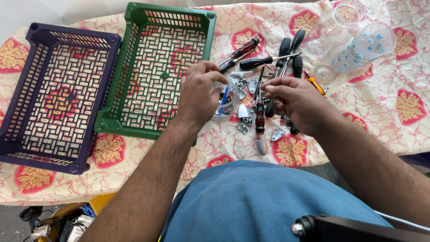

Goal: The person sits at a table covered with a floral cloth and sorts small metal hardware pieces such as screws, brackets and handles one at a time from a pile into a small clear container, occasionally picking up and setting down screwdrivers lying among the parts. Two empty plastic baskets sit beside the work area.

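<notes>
My left hand grips the small clear plastic jar mid-frame: light, slick, best held round its wall; right hand pinches narrow, contents hidden.

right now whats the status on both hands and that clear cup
Left hand gripping clear cup, small parts inside. Right hand pinched shut, contents hidden. Screwdrivers and metal brackets crowd the cloth between; green basket alongside.

jar half hidden by left hand | contents unclear | right hand grip unclear
</notes>
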